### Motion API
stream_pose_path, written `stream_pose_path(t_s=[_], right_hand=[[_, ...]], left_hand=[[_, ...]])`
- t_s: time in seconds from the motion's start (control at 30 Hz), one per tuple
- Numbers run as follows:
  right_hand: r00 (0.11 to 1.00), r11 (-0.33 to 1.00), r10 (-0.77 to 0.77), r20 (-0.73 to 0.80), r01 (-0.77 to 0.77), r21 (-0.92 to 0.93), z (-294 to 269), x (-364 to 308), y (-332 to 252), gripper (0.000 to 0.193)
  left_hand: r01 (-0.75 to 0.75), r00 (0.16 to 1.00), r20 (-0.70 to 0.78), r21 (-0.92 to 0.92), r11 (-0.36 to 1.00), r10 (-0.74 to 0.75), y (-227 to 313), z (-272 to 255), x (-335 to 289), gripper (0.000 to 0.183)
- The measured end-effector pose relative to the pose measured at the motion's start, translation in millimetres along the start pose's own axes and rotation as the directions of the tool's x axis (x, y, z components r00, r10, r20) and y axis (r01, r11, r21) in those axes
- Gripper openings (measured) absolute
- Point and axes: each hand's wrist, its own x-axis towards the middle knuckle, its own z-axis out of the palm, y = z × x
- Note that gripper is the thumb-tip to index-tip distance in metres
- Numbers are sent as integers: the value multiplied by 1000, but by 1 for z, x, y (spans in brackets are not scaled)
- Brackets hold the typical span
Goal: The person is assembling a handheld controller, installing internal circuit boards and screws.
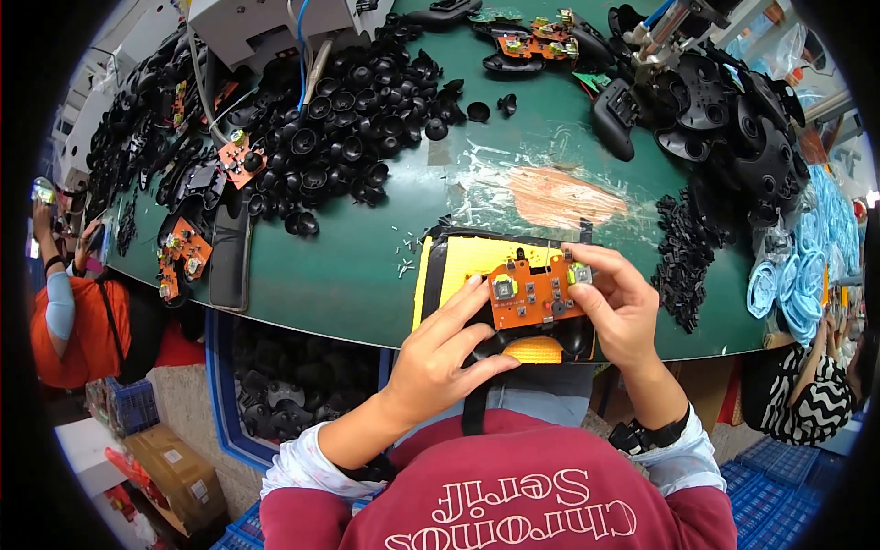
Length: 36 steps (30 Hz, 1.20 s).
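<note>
Head view: two bare hands meet at the front edge of a green worktop (pixel 357 266), right of its middle.
Right hand (pixel 623 298): thumb and bent forefinger pinched on the right end of an orange circuit board (pixel 522 313), at its pale green stick module (pixel 579 274).
Left hand (pixel 440 348): fingers loosely curved, tips by the board's left end, thumb stretched along below it; how firmly it grips, if at all, I cannot tell from above.
Black controller shell (pixel 577 339): under the board, handles toward the person.
Yellow pad (pixel 467 257): beneath both, partly bordered in black, at the worktop's front edge.
Worn patch (pixel 564 197): bare wood just beyond the pad.
Dark phone-like slab (pixel 230 261): by the front edge, well left of the hands, a second orange board (pixel 190 247) beside it.
Domed black caps (pixel 321 147): heaped toward the back left.
Small black parts (pixel 683 266): piled near the right edge.
Loose controller shells (pixel 706 110): stacked toward the back right corner.
Blue crate (pixel 220 385): below the front edge, left, holding dark pieces.
</note>
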Motion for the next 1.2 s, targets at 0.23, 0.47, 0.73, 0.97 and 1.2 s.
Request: stream_pose_path(t_s=[0.23, 0.47, 0.73, 0.97, 1.2], right_hand=[[979, 878, -174, 102, 201, -434, 4, 0, -7, 29], [924, 634, -299, 237, 378, -674, -9, 0, 0, 38], [914, 655, -266, 305, 403, -638, -14, 10, -3, 37], [920, 699, -232, 317, 384, -603, -20, 11, 8, 35], [779, 509, -390, 491, 627, -590, -18, 11, 2, 27]], left_hand=[[91, 968, -227, -69, 993, -105, 8, 10, -13, 37], [-40, 988, -142, 134, 990, 59, 5, 11, -13, 36], [-55, 991, -108, 171, 984, 74, 6, 8, -10, 33], [-79, 992, -88, 179, 981, 96, 2, 7, -8, 30], [-54, 998, 22, 79, 995, 52, -3, -12, 4, 41]])
